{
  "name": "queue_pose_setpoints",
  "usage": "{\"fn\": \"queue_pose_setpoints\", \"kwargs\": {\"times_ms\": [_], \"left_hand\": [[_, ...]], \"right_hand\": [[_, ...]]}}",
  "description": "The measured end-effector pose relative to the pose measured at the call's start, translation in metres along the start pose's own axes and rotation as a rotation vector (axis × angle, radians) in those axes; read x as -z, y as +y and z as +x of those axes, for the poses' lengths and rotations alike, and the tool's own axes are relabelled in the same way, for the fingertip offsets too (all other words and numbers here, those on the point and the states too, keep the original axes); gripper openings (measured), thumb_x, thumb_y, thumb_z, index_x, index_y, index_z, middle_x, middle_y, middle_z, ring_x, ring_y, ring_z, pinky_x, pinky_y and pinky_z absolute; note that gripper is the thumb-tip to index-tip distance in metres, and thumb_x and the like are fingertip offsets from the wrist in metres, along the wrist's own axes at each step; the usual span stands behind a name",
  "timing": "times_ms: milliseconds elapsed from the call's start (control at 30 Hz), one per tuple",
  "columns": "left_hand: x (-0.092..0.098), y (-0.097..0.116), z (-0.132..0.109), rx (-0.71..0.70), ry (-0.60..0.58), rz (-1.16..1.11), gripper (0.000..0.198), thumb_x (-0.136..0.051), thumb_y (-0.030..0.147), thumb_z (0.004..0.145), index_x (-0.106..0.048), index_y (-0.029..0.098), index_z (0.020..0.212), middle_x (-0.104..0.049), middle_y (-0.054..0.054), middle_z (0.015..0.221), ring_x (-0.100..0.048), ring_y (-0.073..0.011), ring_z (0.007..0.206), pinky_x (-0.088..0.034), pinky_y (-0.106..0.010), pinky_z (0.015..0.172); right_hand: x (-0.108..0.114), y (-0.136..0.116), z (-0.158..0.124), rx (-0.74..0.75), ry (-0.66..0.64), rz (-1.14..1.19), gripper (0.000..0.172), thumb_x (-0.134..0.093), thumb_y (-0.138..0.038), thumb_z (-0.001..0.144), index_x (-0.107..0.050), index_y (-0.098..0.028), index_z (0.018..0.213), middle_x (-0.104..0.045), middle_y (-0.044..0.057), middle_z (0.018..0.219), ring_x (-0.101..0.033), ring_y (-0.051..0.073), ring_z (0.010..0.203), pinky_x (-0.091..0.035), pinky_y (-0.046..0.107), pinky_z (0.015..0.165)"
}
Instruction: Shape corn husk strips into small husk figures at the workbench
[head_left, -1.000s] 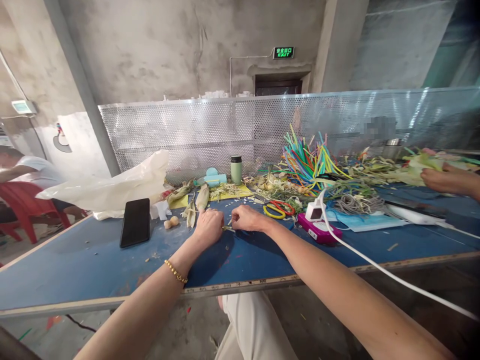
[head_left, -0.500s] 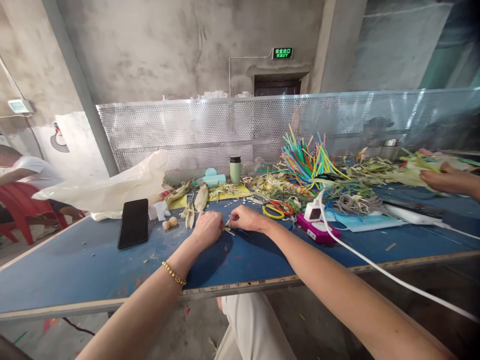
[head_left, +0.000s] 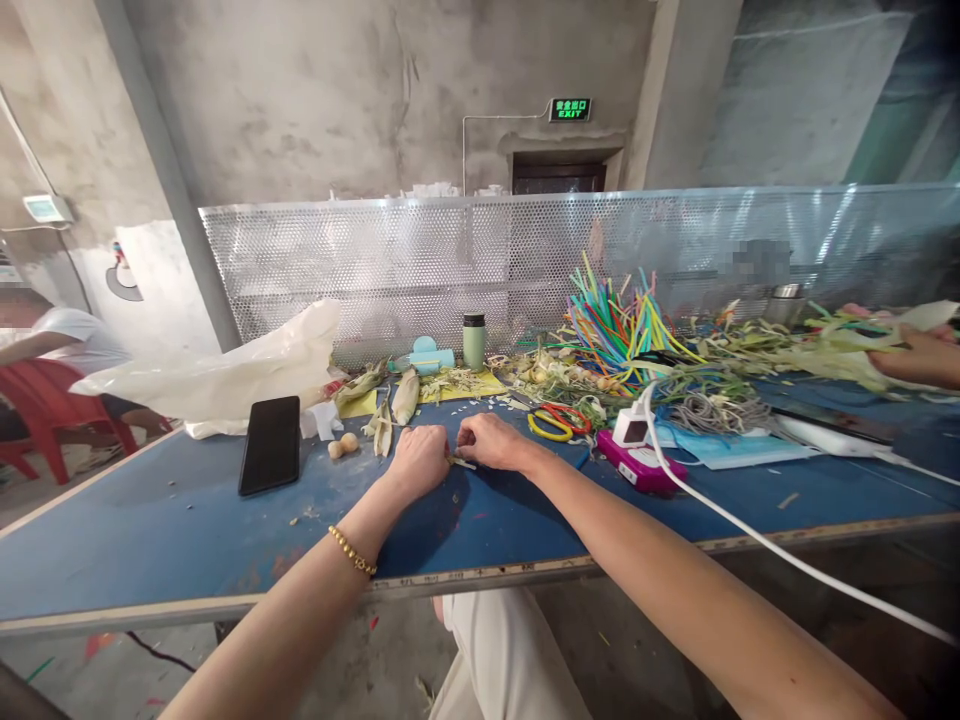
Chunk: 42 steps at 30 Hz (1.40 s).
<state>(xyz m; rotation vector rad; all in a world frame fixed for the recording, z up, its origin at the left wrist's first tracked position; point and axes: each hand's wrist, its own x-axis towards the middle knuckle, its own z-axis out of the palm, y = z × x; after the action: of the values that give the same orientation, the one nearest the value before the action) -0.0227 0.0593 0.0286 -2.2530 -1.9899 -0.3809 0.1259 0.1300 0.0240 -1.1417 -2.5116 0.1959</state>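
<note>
My left hand (head_left: 421,458), with a gold bead bracelet (head_left: 351,549) at the wrist, is closed over the blue table, its back towards me. A small pale strip (head_left: 463,462), perhaps corn husk, sticks out from its fingers. Close beside it, my right hand (head_left: 491,442) pinches at the same strip, its fingertips partly hidden. Just beyond the hands lie a bundled corn husk (head_left: 406,396) and a split dry husk (head_left: 382,432). Two joined wooden balls (head_left: 343,446) rest left of them.
A black phone (head_left: 270,445) lies left. Yellow-handled scissors (head_left: 550,424), a magenta box with a white plug (head_left: 640,462) and its white cable (head_left: 739,533) are right. Behind stand a green bottle (head_left: 474,342) and colourful pipe cleaners (head_left: 619,320). A co-worker's hand (head_left: 919,355) holds husk at far right.
Both hands stay close together around the pale strip, with slight finger shifts. The view has shifted a little. At far right the co-worker's hand has moved with the husk.
</note>
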Motion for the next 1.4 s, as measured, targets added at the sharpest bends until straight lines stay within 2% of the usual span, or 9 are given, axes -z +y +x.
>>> {"fn": "queue_pose_setpoints", "kwargs": {"times_ms": [133, 333, 467, 600, 733, 967, 1200, 1400], "left_hand": [[-0.003, -0.003, 0.003, 0.018, 0.008, -0.019, 0.025, -0.049, 0.01, 0.079, -0.069, 0.018, 0.092, -0.073, -0.01, 0.096, -0.067, -0.0241, 0.1, -0.047, -0.032, 0.081], [-0.008, -0.003, 0.005, 0.066, 0.014, -0.01, 0.024, -0.046, 0.015, 0.083, -0.069, 0.017, 0.092, -0.073, -0.012, 0.099, -0.068, -0.0256, 0.099, -0.049, -0.032, 0.079], [-0.01, -0.002, 0.004, 0.057, 0.031, 0.009, 0.026, -0.044, 0.017, 0.085, -0.068, 0.016, 0.095, -0.072, -0.014, 0.1, -0.067, -0.0263, 0.102, -0.049, -0.032, 0.081], [-0.007, -0.003, 0.004, 0.064, 0.003, 0.005, 0.025, -0.045, 0.016, 0.084, -0.068, 0.014, 0.093, -0.072, -0.016, 0.099, -0.067, -0.0269, 0.1, -0.049, -0.031, 0.079], [-0.004, -0.007, 0.009, 0.059, -0.02, -0.014, 0.025, -0.047, 0.017, 0.083, -0.07, 0.012, 0.092, -0.072, -0.018, 0.1, -0.068, -0.0263, 0.099, -0.049, -0.031, 0.08], [-0.007, -0.014, 0.015, 0.077, -0.004, -0.049, 0.022, -0.052, 0.015, 0.08, -0.073, 0.015, 0.088, -0.074, -0.015, 0.095, -0.069, -0.0254, 0.096, -0.048, -0.027, 0.075], [-0.008, -0.012, 0.011, 0.086, -0.013, -0.038, 0.025, -0.05, 0.017, 0.082, -0.071, 0.014, 0.094, -0.073, -0.016, 0.098, -0.069, -0.0246, 0.096, -0.048, -0.028, 0.076], [-0.007, -0.014, 0.011, 0.083, -0.033, -0.072, 0.026, -0.048, 0.02, 0.082, -0.071, 0.015, 0.094, -0.073, -0.016, 0.099, -0.068, -0.0257, 0.096, -0.048, -0.028, 0.076]], "right_hand": [[0.0, -0.002, -0.003, 0.027, -0.006, -0.037, 0.013, -0.061, -0.016, 0.075, -0.072, -0.019, 0.082, -0.075, 0.004, 0.085, -0.066, 0.017, 0.081, -0.04, 0.022, 0.064], [0.001, -0.004, -0.001, 0.02, 0.017, -0.06, 0.012, -0.057, -0.018, 0.079, -0.069, -0.018, 0.082, -0.074, 0.005, 0.086, -0.066, 0.017, 0.08, -0.039, 0.023, 0.065], [-0.001, -0.014, -0.004, 0.051, 0.019, -0.123, 0.011, -0.057, -0.021, 0.08, -0.067, -0.019, 0.083, -0.072, 0.005, 0.087, -0.066, 0.019, 0.083, -0.038, 0.025, 0.064], [-0.005, -0.031, -0.014, 0.085, 0.044, -0.249, 0.015, -0.05, -0.019, 0.086, -0.064, -0.018, 0.093, -0.069, 0.009, 0.098, -0.066, 0.022, 0.087, -0.039, 0.028, 0.065], [-0.007, -0.037, -0.021, 0.051, -0.001, -0.328, 0.02, -0.047, -0.012, 0.088, -0.061, -0.015, 0.101, -0.067, 0.013, 0.107, -0.066, 0.023, 0.092, -0.041, 0.029, 0.068], [-0.006, -0.025, -0.013, -0.094, -0.006, -0.184, 0.017, -0.051, -0.016, 0.089, -0.065, -0.017, 0.099, -0.072, 0.011, 0.101, -0.066, 0.024, 0.099, -0.041, 0.028, 0.073], [-0.005, -0.024, -0.007, -0.089, -0.014, -0.151, 0.023, -0.05, -0.028, 0.092, -0.072, -0.02, 0.092, -0.073, 0.01, 0.1, -0.066, 0.022, 0.097, -0.041, 0.027, 0.073], [-0.008, -0.022, -0.007, -0.091, 0.023, -0.138, 0.011, -0.058, -0.022, 0.084, -0.069, -0.02, 0.086, -0.071, 0.006, 0.096, -0.064, 0.019, 0.093, -0.039, 0.025, 0.071]]}}
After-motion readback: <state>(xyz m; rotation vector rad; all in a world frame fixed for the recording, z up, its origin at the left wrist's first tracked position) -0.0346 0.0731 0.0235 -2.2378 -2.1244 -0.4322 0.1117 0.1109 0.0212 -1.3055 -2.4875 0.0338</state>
